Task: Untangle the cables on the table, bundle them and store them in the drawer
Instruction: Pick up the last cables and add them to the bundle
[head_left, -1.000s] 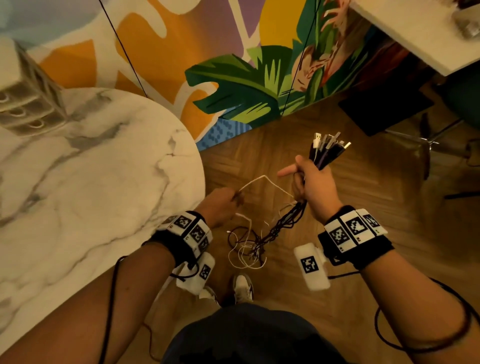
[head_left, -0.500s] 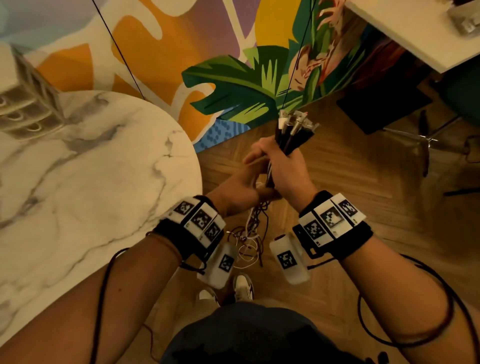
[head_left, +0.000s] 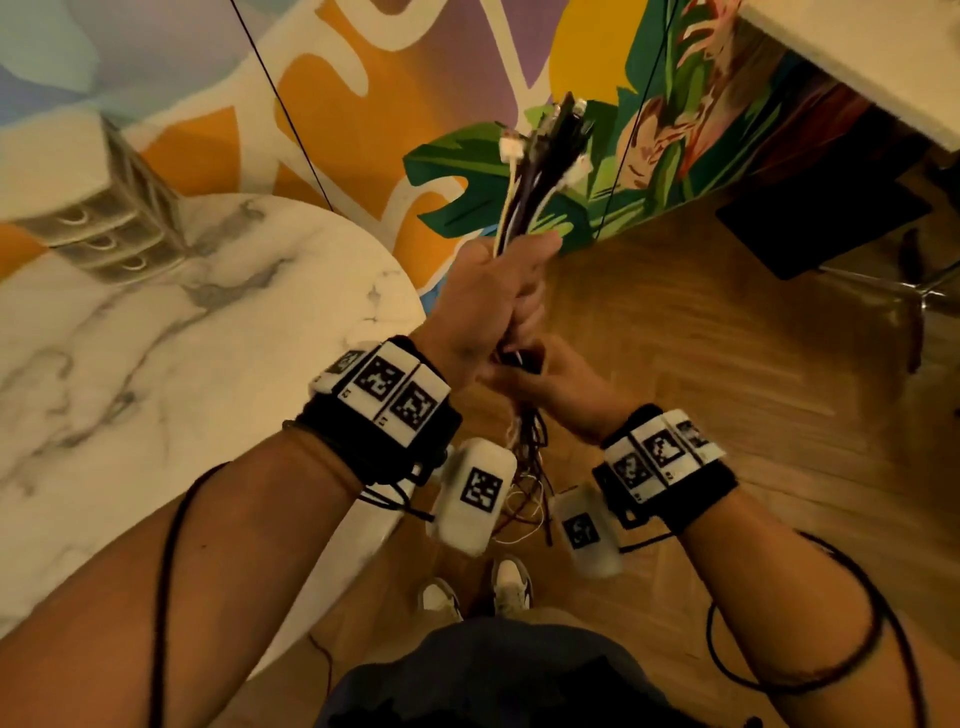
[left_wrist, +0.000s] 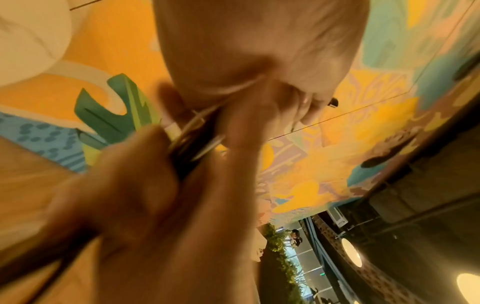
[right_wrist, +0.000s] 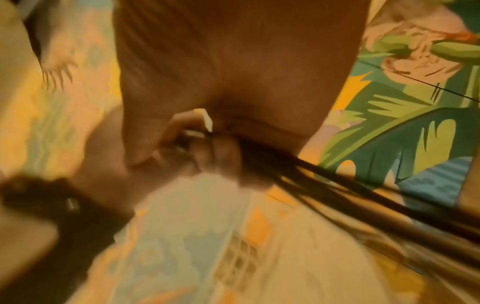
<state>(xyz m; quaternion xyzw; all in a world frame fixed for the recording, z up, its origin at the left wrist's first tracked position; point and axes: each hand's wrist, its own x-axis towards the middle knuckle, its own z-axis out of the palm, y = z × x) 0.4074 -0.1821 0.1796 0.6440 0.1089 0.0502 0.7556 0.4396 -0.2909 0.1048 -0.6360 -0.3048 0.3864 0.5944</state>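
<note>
1. The round marble desk (head_left: 156, 364) fills the left of the head view; a small drawer unit (head_left: 98, 228) stands near its far left edge, and no cable lies on the marble that shows

2. The wooden floor (head_left: 727, 389) lies beyond the desk's right edge, and the person stands there, with the work going on in the air and not over the desk

3. The left hand (head_left: 488, 301) is raised and clenched round the cable bundle (head_left: 524, 208) just under the plugs, which fan out above the fist

4. The right hand (head_left: 550, 379) sits directly below the left and touching it, fingers closed round the same strands; the right wrist view shows dark cords running out from under the curled fingers

5. Below both hands the loose tails (head_left: 524, 467) hang in tangled loops of white and dark wire towards the floor

6. The plugs (head_left: 561, 135) at the top are a mix of white and dark connectors, too blurred to name by type

7. Judgement: the cables look light, limp and fairly slick, so thin ones may slip from a loose fist. A firm hold just behind the stiff plug ends should keep them aligned while the other hand combs downward; hard tugging could tighten knots in the tails
</note>
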